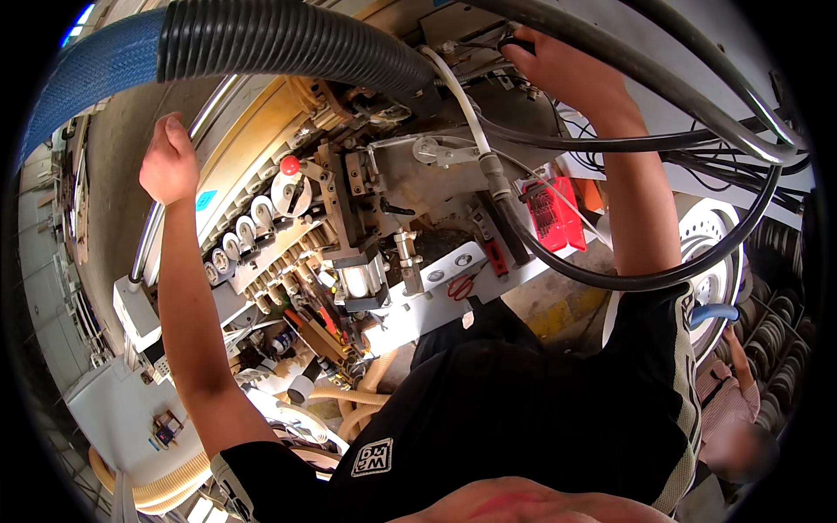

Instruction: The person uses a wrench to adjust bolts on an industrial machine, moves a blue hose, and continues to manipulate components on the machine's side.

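Observation:
My left hand [170, 161] is closed, over a shiny metal rail [216, 100] along the machine's left side. Whether it grips the rail or something small is hidden. At the machine's far end, my right hand [558, 70] is wrapped around a small black handle [516, 42], only partly visible. Between my arms lies the machine, with a row of white rollers [261, 212], a red ball knob [290, 165] and a metal cylinder unit [357, 283]. A ribbed black hose [288, 44] joined to a blue sleeve [96, 78] arches over it.
A thick black cable [610, 281] loops around my right forearm. On the machine's near ledge lie red-handled scissors [461, 286] and a red cutter [496, 259], with a red plastic case [555, 215] to the right. Another person [731, 392] is at far right, near racks of rolls.

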`<state>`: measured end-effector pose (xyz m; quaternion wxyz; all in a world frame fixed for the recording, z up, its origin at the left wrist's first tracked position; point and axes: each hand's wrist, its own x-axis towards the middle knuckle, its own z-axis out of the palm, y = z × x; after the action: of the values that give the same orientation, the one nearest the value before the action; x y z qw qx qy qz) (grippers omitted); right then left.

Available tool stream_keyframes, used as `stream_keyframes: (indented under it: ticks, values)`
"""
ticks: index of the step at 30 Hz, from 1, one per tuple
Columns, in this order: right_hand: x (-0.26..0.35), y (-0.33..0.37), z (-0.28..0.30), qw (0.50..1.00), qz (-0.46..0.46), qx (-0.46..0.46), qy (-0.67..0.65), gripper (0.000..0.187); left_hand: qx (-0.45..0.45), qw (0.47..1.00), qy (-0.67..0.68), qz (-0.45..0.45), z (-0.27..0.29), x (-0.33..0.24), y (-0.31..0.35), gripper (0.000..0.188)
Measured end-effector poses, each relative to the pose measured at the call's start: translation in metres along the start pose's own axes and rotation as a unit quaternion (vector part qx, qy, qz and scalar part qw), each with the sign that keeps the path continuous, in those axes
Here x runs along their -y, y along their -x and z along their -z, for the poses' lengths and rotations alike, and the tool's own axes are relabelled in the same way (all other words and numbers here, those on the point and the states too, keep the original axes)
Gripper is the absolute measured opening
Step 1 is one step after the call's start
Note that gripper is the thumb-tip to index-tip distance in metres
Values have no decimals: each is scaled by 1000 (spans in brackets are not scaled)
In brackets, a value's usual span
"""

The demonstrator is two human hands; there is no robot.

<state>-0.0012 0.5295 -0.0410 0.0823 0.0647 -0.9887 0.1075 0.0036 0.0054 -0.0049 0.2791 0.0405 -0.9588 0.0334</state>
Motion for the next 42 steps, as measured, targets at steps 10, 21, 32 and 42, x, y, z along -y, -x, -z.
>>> stream_keyframes:
  ticks: [10, 21, 32, 42]
  values:
    - [7, -3, 26, 992, -58, 107, 46, 49, 3, 1000, -16, 6, -1, 4, 0, 42]
    - [15, -5, 25, 993, -44, 109, -5, 48, 12, 1000, -15, 7, 0, 3, 0, 44]
    - [-3, -16, 26, 989, 2, 138, -55, 50, 13, 1000, -12, 5, 1, 1, -1, 41]
    - [-44, 2, -21, 965, -94, 141, -202, 52, 8, 1000, -7, 10, 0, -4, -2, 40]
